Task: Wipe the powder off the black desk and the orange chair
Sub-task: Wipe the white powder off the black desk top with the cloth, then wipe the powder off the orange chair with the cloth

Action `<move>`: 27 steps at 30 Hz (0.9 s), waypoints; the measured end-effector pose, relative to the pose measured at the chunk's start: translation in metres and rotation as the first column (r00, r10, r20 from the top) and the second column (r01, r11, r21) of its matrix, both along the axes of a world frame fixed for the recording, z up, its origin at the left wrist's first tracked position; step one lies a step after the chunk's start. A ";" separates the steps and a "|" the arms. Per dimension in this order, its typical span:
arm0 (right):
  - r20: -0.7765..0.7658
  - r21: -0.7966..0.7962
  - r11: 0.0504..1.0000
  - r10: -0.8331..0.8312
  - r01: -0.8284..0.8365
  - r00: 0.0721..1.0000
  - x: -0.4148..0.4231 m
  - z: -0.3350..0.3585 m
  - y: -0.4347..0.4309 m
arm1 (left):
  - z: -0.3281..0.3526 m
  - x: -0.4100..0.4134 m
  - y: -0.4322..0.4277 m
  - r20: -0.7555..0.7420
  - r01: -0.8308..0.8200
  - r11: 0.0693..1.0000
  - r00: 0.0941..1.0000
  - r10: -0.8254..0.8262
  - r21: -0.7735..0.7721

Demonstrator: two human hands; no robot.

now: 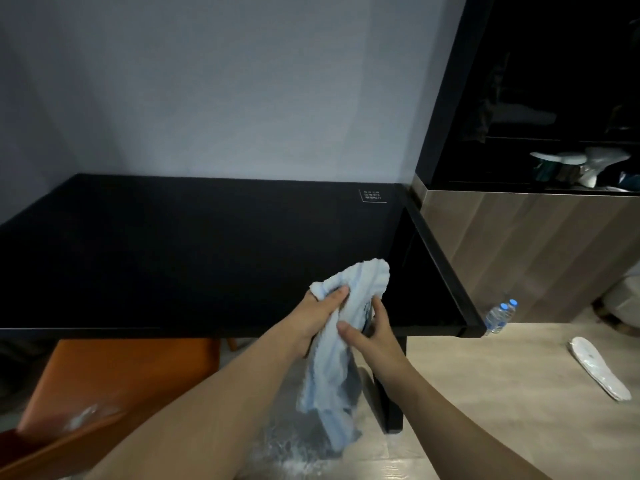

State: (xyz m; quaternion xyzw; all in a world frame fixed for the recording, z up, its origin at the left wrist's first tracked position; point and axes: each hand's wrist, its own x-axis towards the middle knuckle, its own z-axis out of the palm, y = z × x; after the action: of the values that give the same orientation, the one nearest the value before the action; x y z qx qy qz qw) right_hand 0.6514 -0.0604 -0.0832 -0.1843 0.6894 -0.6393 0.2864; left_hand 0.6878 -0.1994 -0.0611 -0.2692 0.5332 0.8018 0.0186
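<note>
The orange chair (114, 382) is cut off by the left and bottom edges, and its far part is hidden under the worktop (194, 258). The small white print (373, 196) at the worktop's far right corner cannot be read. Items on the dark shelf (540, 183) are too dim to be identified, and part of the cloth (332, 341) is covered by the hands (320, 322).

Black desk (207, 254) with a small white label (373, 195); wooden floor (502, 393) with white powder (294, 455), two bottles (500, 315).

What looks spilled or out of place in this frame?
White powder is scattered on the floor below the cloth, and a patch sits on the orange chair. A white insole-like thing lies loose on the floor.
</note>
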 end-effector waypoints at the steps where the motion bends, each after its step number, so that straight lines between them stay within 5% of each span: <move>1: -0.034 0.022 1.000 -0.004 0.005 0.999 0.008 0.001 -0.007 | 0.002 0.010 -0.005 0.000 -0.001 1.000 1.000 0.001 -0.005; 5: -0.186 0.199 0.973 -0.083 0.120 0.979 0.028 0.009 -0.028 | 0.002 0.048 -0.027 0.000 -0.003 0.999 1.000 0.003 0.051; 11: -0.346 0.339 0.934 0.016 0.109 0.938 0.059 0.013 -0.060 | 0.003 0.087 -0.056 0.037 -0.066 0.996 0.997 0.064 0.060; 14: -0.164 0.165 0.986 0.038 -0.011 0.986 0.079 0.008 -0.079 | 0.005 0.098 -0.068 0.068 -0.067 0.992 0.995 0.075 -0.103; 20: -0.099 0.150 0.987 0.069 -0.054 0.993 0.091 0.000 -0.098 | -0.001 0.119 -0.078 0.153 -0.192 0.964 0.963 0.221 -0.182; 24: -0.351 0.087 0.970 -0.182 0.226 0.918 0.091 0.001 -0.086 | -0.009 0.133 -0.091 0.090 -0.239 0.934 0.958 0.271 -0.266; 27: -0.384 0.269 0.943 -0.081 0.196 0.920 0.085 -0.012 -0.068 | -0.019 0.155 -0.105 0.145 -0.106 0.833 0.965 0.217 -0.543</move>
State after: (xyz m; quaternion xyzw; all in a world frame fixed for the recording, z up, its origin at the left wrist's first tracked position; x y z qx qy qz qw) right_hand 0.7365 -0.1279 -0.0950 -0.2048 0.8317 -0.4992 0.1308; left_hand 0.8432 -0.3044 -0.0797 -0.3875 0.7042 0.5907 -0.0709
